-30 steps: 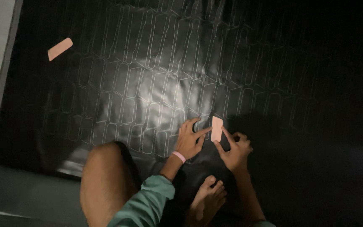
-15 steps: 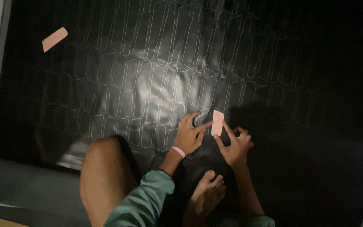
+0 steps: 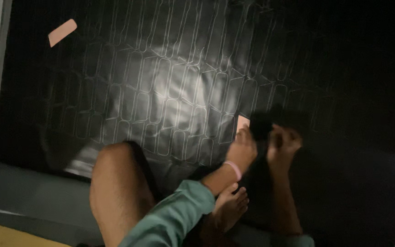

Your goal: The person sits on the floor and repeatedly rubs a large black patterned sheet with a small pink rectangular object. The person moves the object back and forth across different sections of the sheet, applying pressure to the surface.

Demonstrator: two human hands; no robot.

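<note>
A person sits on a large black sheet point(image 3: 170, 91) marked with pale outlined rounded shapes, seen from above in dim light. The left hand point(image 3: 242, 151) rests on the sheet, fingers curled, with a small pink template point(image 3: 242, 122) lying just beyond its fingertips. The right hand point(image 3: 283, 144) sits beside it, fingers bent; what it grasps cannot be told. A 2nd pink template point(image 3: 62, 32) lies well apart, near the sheet's far left corner.
</note>
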